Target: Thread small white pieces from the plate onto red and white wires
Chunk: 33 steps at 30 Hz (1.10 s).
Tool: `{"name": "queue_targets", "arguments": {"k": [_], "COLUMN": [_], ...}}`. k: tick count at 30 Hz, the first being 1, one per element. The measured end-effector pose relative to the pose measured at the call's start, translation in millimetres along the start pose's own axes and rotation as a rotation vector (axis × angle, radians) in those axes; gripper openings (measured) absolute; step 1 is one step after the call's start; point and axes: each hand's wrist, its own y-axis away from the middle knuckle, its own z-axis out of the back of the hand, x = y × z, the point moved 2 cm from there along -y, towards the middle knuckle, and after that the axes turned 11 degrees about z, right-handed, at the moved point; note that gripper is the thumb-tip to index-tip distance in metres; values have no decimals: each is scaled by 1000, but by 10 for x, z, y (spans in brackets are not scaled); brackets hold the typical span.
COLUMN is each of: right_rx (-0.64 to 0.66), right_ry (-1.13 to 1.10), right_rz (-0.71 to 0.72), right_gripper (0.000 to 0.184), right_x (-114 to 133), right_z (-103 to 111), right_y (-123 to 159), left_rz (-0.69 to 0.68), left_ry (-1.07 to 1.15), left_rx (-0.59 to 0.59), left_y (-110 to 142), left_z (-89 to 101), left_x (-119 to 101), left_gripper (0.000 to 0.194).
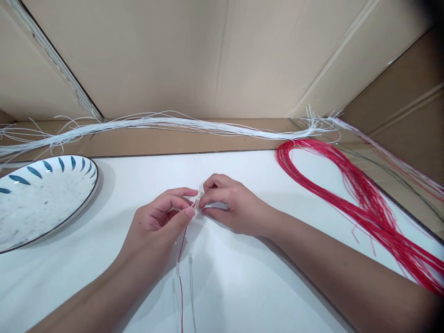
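My left hand [157,217] is closed in a pinch on a thin red wire [181,291]. Its red and pale tips poke out between thumb and index finger. Below the hand the wire hangs toward the near edge, with a small clear piece [178,269] around it and a pale strand alongside. Just to the right, my right hand [236,203] has its fingers curled and drawn together close to those tips. A tiny whitish bit seems to lie at its fingertips, too small to name.
An oval plate [96,178] with blue leaf marks stands at left, bearing many small clear bits. A bundle of red wires [347,208] lies looped at right. White wires [180,122] stretch along the back, before a cardboard wall [173,55]. The work surface [260,286] is white.
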Motion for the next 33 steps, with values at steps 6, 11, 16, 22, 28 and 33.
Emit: {"name": "queue_targets", "arguments": {"k": [6,11,16,22,28,33], "right_rx": [15,-44,-271,-369,-388,-353], "right_ry": [16,12,-207,-833,-1065,-1138], "right_rz": [12,36,47,-237,-253,-287], "right_gripper": [14,13,7,10,4,4], "right_x": [-12,-1,50,102,104,74], "right_z": [-17,-2,31,-61,-99,-106], "right_y": [-3,-15,-25,-35,-47,-27], "left_rz": [11,30,17,-11,-2,-18], "left_ry": [-5,12,17,27,64,110], "left_rx": [-23,-20,0,53,88,126], "left_y": [48,59,64,26,67,44], "left_z": [-28,-33,-42,-21,-32,-26], "left_x": [-34,-40,-45,-4,-19,-7], "left_gripper": [23,22,24,25,24,23]}}
